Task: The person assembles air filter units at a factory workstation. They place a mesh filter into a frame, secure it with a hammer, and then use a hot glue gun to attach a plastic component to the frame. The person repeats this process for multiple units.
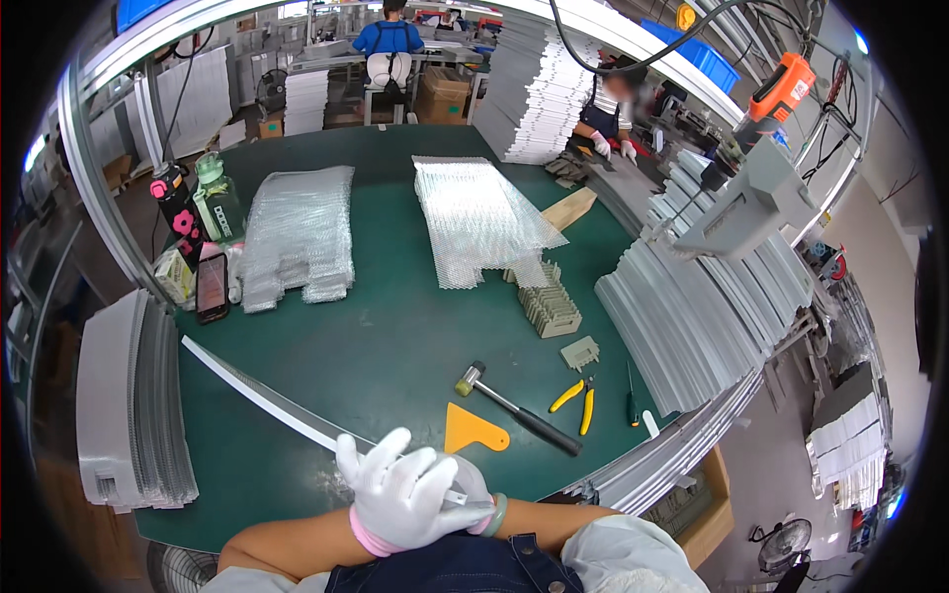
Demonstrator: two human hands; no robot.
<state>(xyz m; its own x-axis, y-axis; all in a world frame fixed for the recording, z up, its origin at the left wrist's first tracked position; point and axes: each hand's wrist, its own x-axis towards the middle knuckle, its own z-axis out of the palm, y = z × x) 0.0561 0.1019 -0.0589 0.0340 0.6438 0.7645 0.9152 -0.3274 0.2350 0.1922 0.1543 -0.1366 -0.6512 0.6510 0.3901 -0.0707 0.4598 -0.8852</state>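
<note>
1. Sitting on the near side of the black-handled hammer with a silver head (524, 415), a bit to its left, is the left hand (400, 499), white glove, pink cuff, fingers spread pretty wide.
2. Right hand (473, 482): also white-gloved, pale green bangle (499, 514) at the wrist, nearer the hammer but mostly tucked behind the left one. Can't tell how open it is or if it's gripping anything.
3. One long, thin, curved white strip (265, 399), left of the hammer, with its near end running in behind the left hand's fingers. Can't tell if it's actually gripped.
4. Tools: one hammer, one flat orange scraper (473, 431) just on its near side, one pair of yellow-handled pliers (588, 407) just right of it, one slim dark-handled screwdriver (633, 408) further right.
5. One loose beige slotted bracket (580, 353) beyond the hammer's handle, plus one packed row of beige brackets (550, 308) past that, too tight to count.
6. Two piles of clear bubble wrap, both beyond the hammer: left pile (300, 232), right pile (479, 212).
7. Far left of the hammer: one dark phone (212, 287) and two bottles, a black flowered bottle (180, 211) and a translucent green bottle (219, 210).
</note>
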